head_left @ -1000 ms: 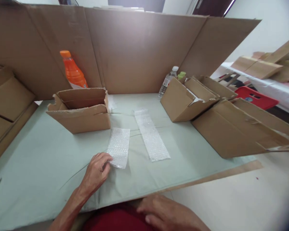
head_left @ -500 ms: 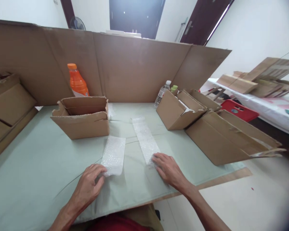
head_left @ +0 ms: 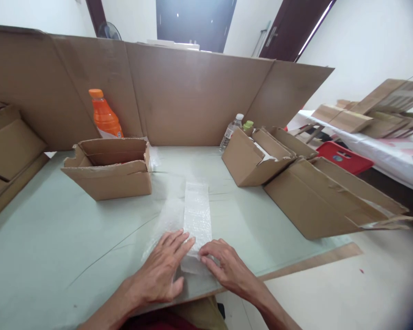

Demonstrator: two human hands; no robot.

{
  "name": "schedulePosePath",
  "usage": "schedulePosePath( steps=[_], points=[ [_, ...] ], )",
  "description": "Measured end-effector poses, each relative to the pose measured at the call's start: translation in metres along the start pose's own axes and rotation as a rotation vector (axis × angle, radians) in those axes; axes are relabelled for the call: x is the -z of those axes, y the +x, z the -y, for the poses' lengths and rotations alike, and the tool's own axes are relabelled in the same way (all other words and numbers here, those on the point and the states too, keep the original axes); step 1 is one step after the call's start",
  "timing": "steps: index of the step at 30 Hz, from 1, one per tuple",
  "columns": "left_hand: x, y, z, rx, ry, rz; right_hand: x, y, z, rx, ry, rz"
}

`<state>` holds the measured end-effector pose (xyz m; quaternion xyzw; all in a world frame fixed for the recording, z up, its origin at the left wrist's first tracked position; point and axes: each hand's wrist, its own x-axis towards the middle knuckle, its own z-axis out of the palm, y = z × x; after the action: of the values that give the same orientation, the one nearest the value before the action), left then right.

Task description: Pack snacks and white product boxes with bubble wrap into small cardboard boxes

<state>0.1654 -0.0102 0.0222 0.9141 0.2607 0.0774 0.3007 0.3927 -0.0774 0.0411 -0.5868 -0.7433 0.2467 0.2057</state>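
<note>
Cardboard screen [head_left: 199,96]: upright, well beyond the fingers of the left hand [head_left: 160,272] and right hand [head_left: 230,268]; creased in several places.
Table [head_left: 72,238]: pale green top under the fingers; near edge just behind them.
Left arm: slants in from lower left, palm down, wrist low, thumb angled out toward the near edge.
Right arm: comes in from lower right, hand arched, knuckles up, thumb side turned to the left fingers.
Big box [head_left: 330,201]: open-topped, well right of the right fingers; inside not readable.
Side box [head_left: 241,158]: ahead and right of the right fingers, open top, tilted look; something white at its rim.
Left box [head_left: 120,181]: ahead and left of the left fingers, open top; a sliver of red inside.
Orange bottle [head_left: 106,117]: upright behind the left box, far from the left fingers.
Clear bottle [head_left: 231,133]: white cap, beyond the right fingers, beside the side box.
Wrap strip [head_left: 197,211]: lies ahead of both hands, near end between them.
Second strip [head_left: 168,215]: just left of it, blurred, running under the left fingers.
Left fingers: straightened, slightly spread, laid on the wrap, grasping nothing.
Right fingers: curled, thumb near forefinger at the wrap strip's right edge; pinch or mere touch, cannot tell.
</note>
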Motion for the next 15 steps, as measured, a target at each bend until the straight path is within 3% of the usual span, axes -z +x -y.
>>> schedulePosePath(
  steps=[4,8,11,15],
  points=[
    [-0.005,-0.003,0.008,0.147,0.015,-0.016,0.005,-0.015,-0.014,0.034,0.025,0.014],
    [-0.001,-0.009,0.011,0.130,0.045,-0.031,0.000,-0.037,-0.029,0.146,-0.100,0.050],
    [0.003,-0.003,0.008,0.150,0.067,-0.032,-0.013,-0.042,-0.030,0.135,-0.202,0.075],
    [0.012,0.005,0.007,0.279,0.136,-0.043,-0.029,-0.035,-0.028,0.140,-0.233,-0.072]
  ],
)
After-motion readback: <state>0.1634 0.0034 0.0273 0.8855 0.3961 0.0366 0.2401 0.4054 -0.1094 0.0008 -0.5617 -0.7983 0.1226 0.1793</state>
